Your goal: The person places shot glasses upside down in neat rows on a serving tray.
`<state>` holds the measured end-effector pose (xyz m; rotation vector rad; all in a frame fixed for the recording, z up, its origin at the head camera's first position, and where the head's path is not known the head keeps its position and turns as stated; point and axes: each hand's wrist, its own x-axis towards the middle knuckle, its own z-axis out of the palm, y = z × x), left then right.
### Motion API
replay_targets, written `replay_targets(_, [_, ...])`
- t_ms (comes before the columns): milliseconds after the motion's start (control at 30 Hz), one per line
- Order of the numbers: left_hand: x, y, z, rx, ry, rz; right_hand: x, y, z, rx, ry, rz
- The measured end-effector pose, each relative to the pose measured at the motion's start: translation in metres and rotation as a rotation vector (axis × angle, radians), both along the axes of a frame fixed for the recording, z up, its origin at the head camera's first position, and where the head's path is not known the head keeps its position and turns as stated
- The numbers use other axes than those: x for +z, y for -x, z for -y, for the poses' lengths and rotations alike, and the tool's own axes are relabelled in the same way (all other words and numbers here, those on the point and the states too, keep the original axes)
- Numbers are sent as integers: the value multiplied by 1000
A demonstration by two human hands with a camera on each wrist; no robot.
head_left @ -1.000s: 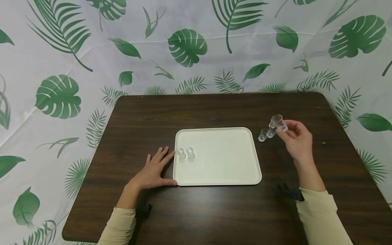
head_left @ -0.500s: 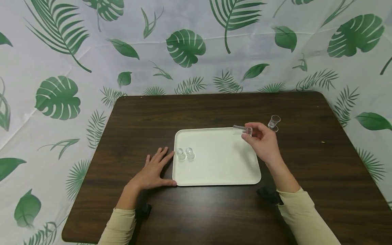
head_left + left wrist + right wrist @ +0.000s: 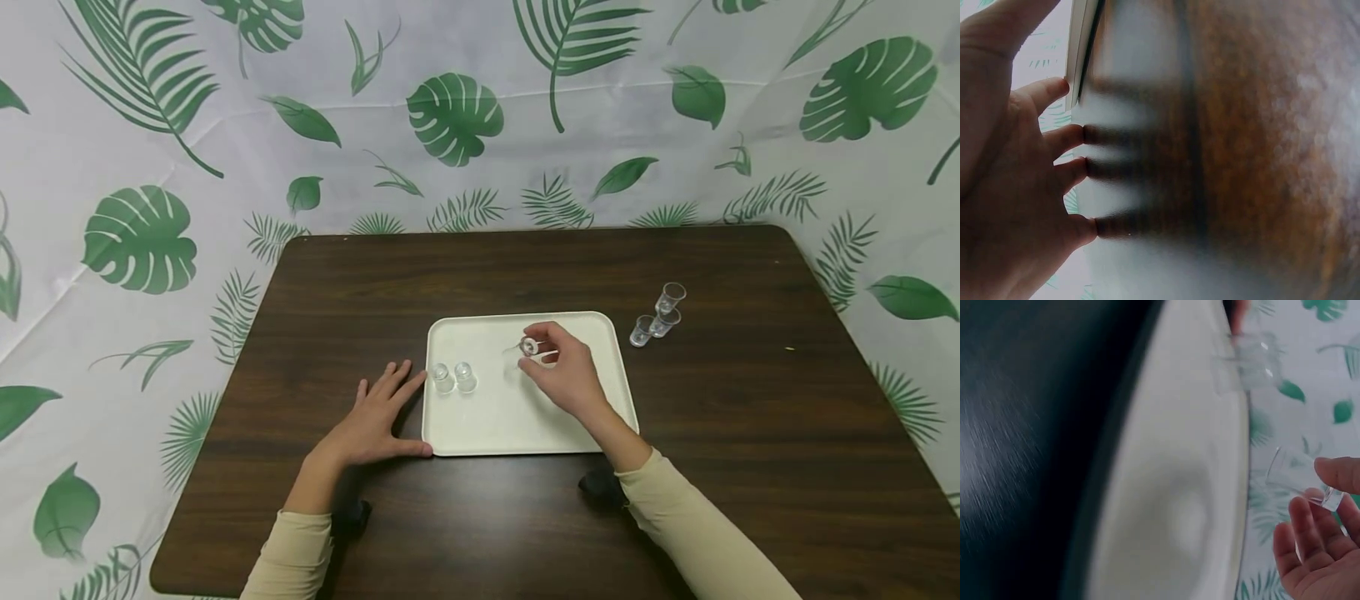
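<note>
My right hand (image 3: 566,371) pinches a small clear shot glass (image 3: 528,346) by its base end, over the middle of the white tray (image 3: 540,425). In the right wrist view that shot glass (image 3: 1297,475) is tilted, its wide mouth facing away from the fingers. Two more shot glasses, a left one (image 3: 442,379) and a right one (image 3: 465,377), stand upside down side by side at the tray's left side. Spread flat, my left hand (image 3: 371,425) rests on the table with thumb and index finger at the tray's left edge. The left wrist view shows its fingertips (image 3: 1075,169) on the tabletop.
Three clear shot glasses stand mouth up in a cluster right of the tray: a back one (image 3: 670,296), a middle one (image 3: 664,322) and a front one (image 3: 641,331). The dark wooden table (image 3: 420,279) meets a leaf-print cloth (image 3: 517,167) at its back.
The right hand has carried the shot glass left from the cluster to over the tray, tipping it from mouth up to sideways on the way. My left hand has stayed put.
</note>
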<state>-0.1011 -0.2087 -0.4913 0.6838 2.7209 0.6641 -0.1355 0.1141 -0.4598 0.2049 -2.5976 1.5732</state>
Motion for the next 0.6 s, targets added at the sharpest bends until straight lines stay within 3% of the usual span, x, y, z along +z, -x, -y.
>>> replay_targets(300, [0,-2,-1,-3,1,0,-18,-6,25,56,-90,-24])
replay_targets(600, [-2,0,-1,6,-2,-4,-23,-5,33,103,-110,-50])
